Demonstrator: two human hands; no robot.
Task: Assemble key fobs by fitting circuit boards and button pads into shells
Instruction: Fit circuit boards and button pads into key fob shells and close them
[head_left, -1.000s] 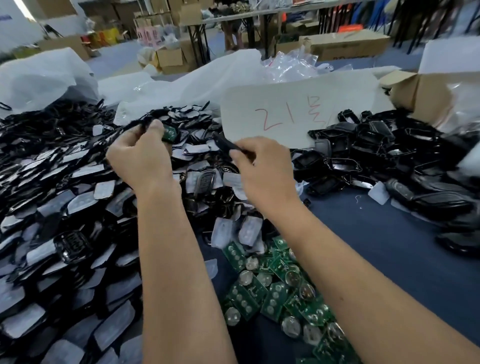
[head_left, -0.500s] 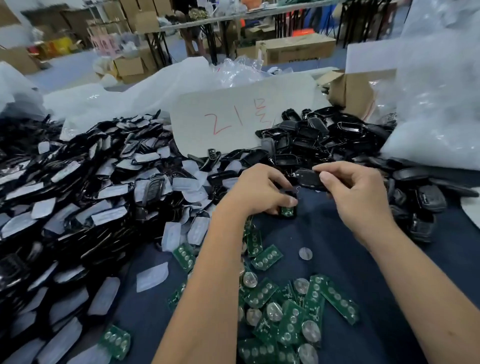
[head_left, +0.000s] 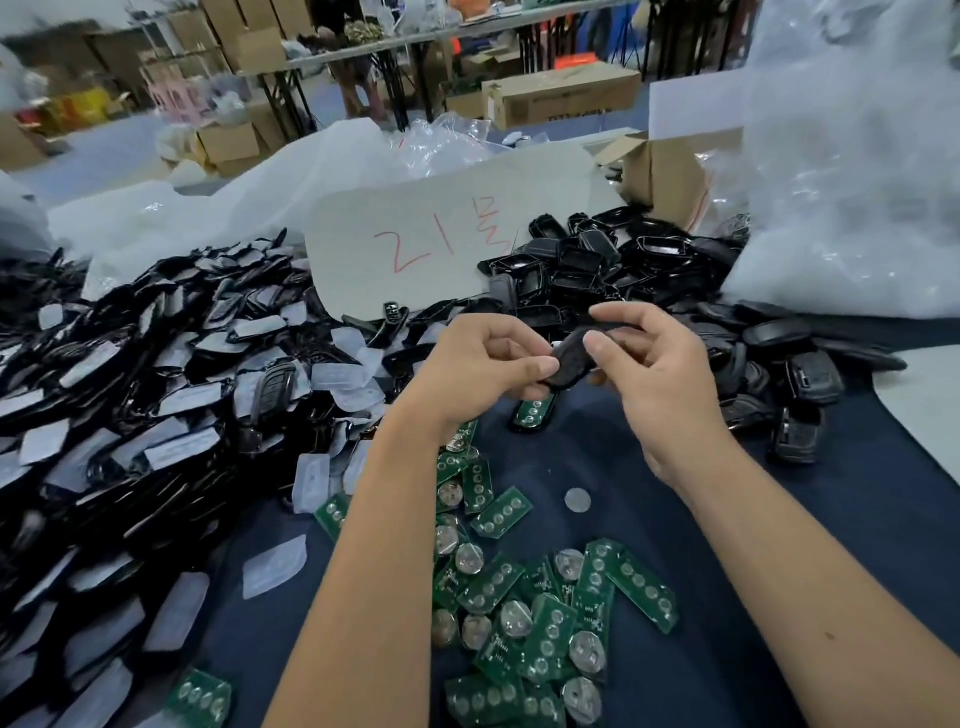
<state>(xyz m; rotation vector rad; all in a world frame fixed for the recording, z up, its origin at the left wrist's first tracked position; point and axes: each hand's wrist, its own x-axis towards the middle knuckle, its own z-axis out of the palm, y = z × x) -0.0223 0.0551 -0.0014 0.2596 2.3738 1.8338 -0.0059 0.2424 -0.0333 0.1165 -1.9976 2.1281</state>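
My left hand (head_left: 480, 361) and my right hand (head_left: 641, 358) together pinch a black key fob shell (head_left: 570, 358) above the dark blue cloth. Just below it lies another black shell with a green circuit board in it (head_left: 535, 413). A heap of loose green circuit boards (head_left: 540, 618) with round coin cells covers the cloth between my forearms. A big pile of black front shells with white film (head_left: 156, 395) fills the left side. More black shell halves (head_left: 597, 265) lie behind and to the right of my hands.
A white card with red writing (head_left: 436, 244) leans behind the shells. Clear plastic bags (head_left: 852, 171) rise at the right, a cardboard box (head_left: 670, 171) beside them. A single coin cell (head_left: 577, 500) lies on the blue cloth (head_left: 831, 519). Boxes and tables stand far back.
A second ago my hands were raised over the left pile; they then came down to the cloth. The shell with the board now lies on the cloth, and both hands hold another black shell.
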